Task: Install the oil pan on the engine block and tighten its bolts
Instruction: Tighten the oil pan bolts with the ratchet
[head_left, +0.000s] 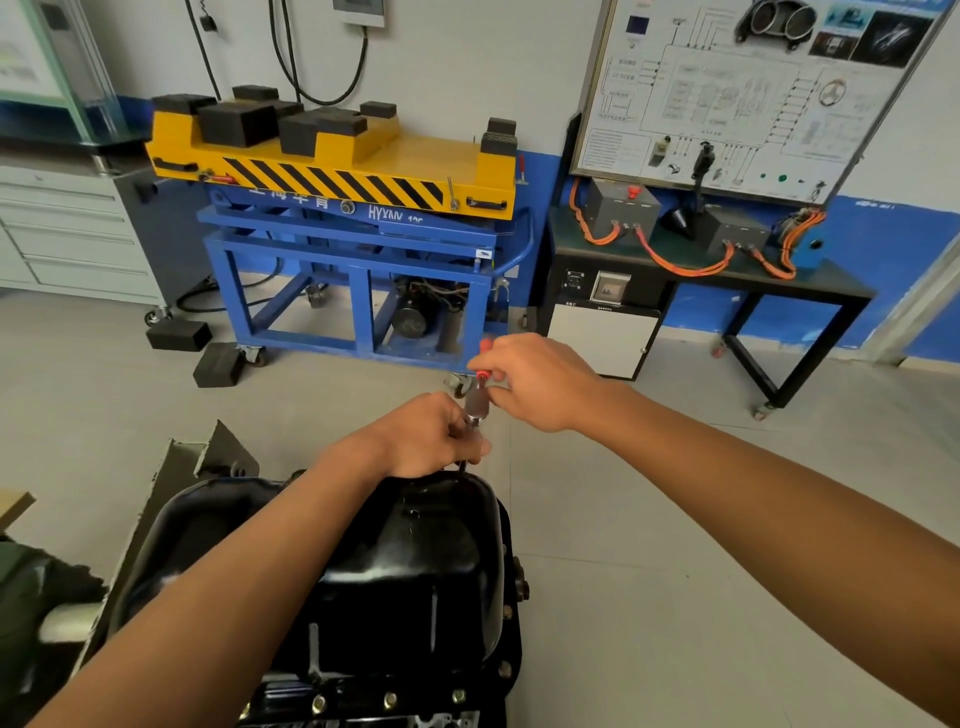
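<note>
tightening: head view; a bolt at the far rim of the oil pan (415, 571) looks to be the step in hand.
left hand (431, 436): curled round the lower shaft of the socket driver (478, 402).
right hand (535, 384): gripping its red handle.
pan: near centre, bolts (389, 700) along its near edge.
next: likely steady turns, shaft kept upright.
</note>
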